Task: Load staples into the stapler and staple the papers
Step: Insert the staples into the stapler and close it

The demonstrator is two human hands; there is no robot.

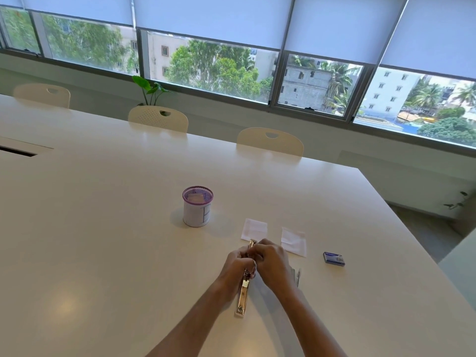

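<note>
A gold and white stapler [243, 292] lies unfolded flat on the white table [103, 228], its length running away from me. My left hand [235, 266] grips its middle from the left. My right hand [270, 261] pinches over the same spot from the right; what its fingertips hold is hidden. Two small white paper stacks lie beyond: one [254, 229] just past the stapler's far end, the other [294, 241] to its right. A blue staple box [334, 258] sits further right. Strips of staples [296, 275] lie beside my right wrist.
A purple mesh pen cup [197, 206] stands left of the papers. The table's right edge runs diagonally close to the staple box. Chairs [270, 141] line the far side beneath the windows.
</note>
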